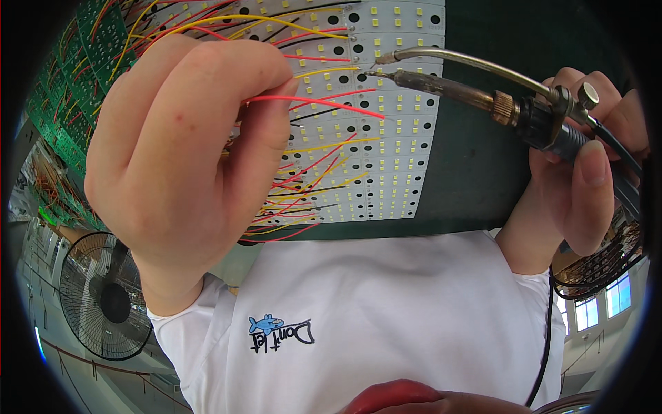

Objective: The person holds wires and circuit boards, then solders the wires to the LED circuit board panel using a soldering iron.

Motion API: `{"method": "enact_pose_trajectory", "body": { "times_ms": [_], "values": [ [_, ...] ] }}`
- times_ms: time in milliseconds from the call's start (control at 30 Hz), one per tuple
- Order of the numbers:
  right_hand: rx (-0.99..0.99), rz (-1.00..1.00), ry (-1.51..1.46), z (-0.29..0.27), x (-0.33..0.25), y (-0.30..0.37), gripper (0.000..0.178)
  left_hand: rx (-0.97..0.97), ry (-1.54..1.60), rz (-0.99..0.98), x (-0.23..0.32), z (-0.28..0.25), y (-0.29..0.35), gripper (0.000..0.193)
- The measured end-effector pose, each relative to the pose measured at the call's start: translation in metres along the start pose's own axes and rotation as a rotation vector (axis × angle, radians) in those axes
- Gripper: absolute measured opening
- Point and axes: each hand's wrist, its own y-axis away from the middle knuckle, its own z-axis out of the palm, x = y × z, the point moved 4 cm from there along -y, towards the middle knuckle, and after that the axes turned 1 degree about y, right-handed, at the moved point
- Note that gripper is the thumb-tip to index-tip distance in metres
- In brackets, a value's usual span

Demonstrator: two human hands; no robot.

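Note:
My left hand (172, 145) is closed in a pinch on thin wires at the left of the white LED board panel (400, 159). A red wire (338, 105) sticks out from its fingers to the right, and a yellow wire (324, 72) runs from the fingertips to a solder pad. My right hand (589, 179) grips a soldering iron (441, 86) by its dark handle. A curved metal solder-feed tube (469, 55) is clamped to the iron. The iron's tip meets the panel close to the yellow wire's end; exact contact is too small to tell.
More red, yellow and black wires (303, 196) lie across the panel's left part. Green circuit boards (52, 131) with wires are at the far left. The panel rests on a dark green surface (469, 159). A black fan (114, 297) stands lower left; black cables (600, 269) hang at right.

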Motion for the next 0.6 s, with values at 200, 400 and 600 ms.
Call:
{"method": "enact_pose_trajectory", "body": {
  "times_ms": [200,400,600],
  "values": [
    [0.106,0.172,0.012,0.002,-0.004,0.015,0.018,0.042,0.010,0.016,0.000,0.000,0.001,0.015],
    [0.017,0.029,-0.089,0.001,0.001,0.014,0.017,0.040,0.016,0.015,0.002,0.001,-0.001,0.014],
    [0.035,0.111,0.025,0.000,-0.004,0.012,0.013,0.025,-0.013,0.063,-0.001,0.001,0.001,0.015]
  ]
}}
